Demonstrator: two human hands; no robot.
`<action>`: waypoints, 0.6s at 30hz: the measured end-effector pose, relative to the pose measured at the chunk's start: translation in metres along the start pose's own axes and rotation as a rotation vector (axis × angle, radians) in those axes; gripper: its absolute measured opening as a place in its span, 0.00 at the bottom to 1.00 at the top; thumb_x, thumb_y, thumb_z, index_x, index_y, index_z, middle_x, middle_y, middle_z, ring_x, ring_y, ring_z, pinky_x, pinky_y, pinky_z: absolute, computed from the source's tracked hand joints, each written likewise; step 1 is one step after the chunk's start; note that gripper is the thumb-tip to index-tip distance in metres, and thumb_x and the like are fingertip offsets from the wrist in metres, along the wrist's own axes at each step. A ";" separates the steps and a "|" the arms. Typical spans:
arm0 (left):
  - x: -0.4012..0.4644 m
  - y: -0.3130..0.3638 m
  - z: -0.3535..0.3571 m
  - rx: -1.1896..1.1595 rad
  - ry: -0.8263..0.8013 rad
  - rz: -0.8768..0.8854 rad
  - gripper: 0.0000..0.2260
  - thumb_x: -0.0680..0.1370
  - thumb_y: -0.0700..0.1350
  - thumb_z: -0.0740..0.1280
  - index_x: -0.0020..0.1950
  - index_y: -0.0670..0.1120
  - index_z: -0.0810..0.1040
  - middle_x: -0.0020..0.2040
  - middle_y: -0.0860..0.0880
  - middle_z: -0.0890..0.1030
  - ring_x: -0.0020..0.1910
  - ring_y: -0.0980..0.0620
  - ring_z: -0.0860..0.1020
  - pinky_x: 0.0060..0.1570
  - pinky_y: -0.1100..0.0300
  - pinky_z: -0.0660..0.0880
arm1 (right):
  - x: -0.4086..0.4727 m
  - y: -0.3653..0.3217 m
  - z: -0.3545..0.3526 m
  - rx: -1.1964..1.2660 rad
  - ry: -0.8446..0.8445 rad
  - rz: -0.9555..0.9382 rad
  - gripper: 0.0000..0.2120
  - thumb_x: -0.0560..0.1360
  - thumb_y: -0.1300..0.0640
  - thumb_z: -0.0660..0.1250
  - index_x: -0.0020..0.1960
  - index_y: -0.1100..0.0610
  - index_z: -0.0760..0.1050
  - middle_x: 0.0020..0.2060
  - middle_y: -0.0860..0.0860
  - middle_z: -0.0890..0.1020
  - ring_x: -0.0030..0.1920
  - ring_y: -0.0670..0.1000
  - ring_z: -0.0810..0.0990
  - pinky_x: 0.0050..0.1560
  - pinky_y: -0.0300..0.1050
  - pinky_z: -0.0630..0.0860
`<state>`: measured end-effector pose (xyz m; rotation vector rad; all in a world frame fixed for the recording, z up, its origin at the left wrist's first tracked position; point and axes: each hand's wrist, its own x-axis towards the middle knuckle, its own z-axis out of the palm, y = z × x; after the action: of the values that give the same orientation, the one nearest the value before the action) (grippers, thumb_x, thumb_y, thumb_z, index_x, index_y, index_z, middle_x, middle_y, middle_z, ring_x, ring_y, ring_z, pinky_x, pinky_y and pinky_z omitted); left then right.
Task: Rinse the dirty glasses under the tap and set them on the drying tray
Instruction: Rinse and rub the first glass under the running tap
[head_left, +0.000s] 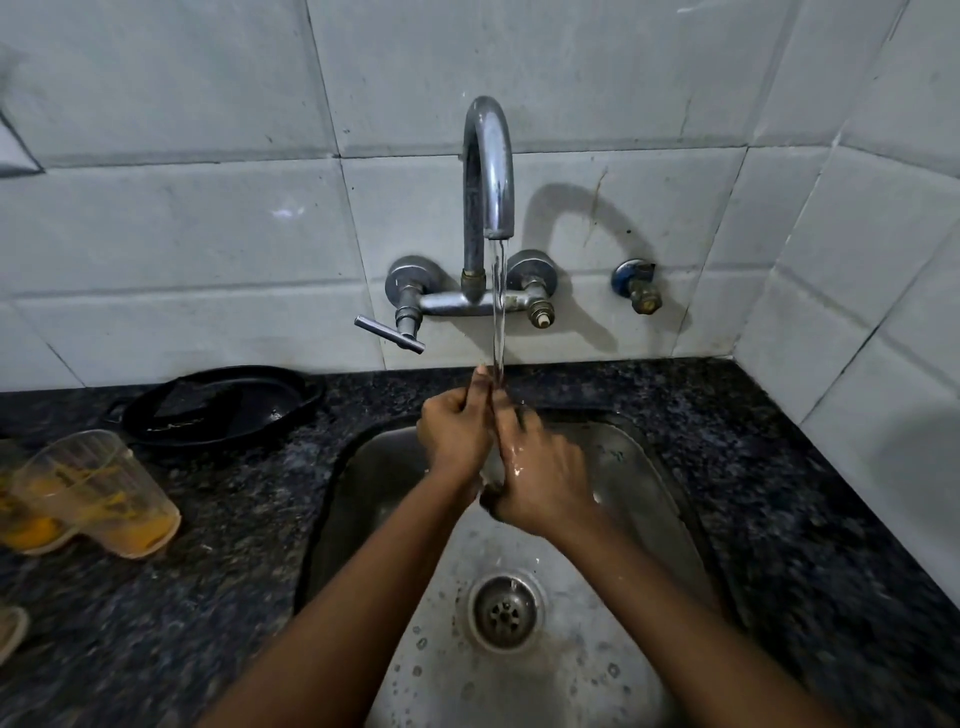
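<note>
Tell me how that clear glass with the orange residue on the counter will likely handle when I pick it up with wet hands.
The glass looks thin and clear, possibly plastic, so probably light. It tapers toward the base, and orange residue coats its inside, so it may slip in the wet right hand. It touches a second glass, which may shift when you lift it.

speckled black counter (779, 519), white tiles (208, 234), orange-stained clear glasses (98, 493), black tray (218, 408)

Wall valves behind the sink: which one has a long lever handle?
The chrome valve on the left, with a straight metal lever; the right valve shows a bare stub, and the blue-collared one has none.
</note>
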<state>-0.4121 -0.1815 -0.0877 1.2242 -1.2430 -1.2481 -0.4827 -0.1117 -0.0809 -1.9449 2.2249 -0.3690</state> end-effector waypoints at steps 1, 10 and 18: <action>0.001 0.000 -0.003 -0.049 -0.029 -0.008 0.19 0.76 0.53 0.64 0.31 0.42 0.75 0.27 0.44 0.73 0.27 0.48 0.70 0.32 0.54 0.69 | 0.001 0.006 -0.004 0.281 -0.086 0.013 0.49 0.65 0.52 0.75 0.74 0.47 0.45 0.64 0.57 0.70 0.53 0.59 0.79 0.45 0.50 0.79; -0.005 0.014 0.002 0.102 -0.075 0.019 0.16 0.78 0.50 0.63 0.33 0.44 0.73 0.29 0.49 0.73 0.29 0.53 0.72 0.31 0.62 0.71 | -0.009 0.004 -0.017 0.732 -0.183 0.238 0.33 0.66 0.62 0.74 0.66 0.55 0.61 0.50 0.56 0.79 0.43 0.55 0.82 0.42 0.50 0.80; 0.009 0.025 -0.002 -0.171 -0.143 -0.075 0.13 0.71 0.45 0.73 0.30 0.45 0.73 0.29 0.45 0.74 0.31 0.48 0.73 0.39 0.52 0.76 | -0.009 0.018 -0.024 1.158 -0.221 0.198 0.34 0.67 0.65 0.73 0.66 0.50 0.61 0.56 0.59 0.77 0.44 0.56 0.82 0.44 0.54 0.82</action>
<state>-0.4115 -0.1908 -0.0627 1.0817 -1.1740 -1.4873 -0.5059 -0.0988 -0.0634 -1.0517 1.4443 -1.0420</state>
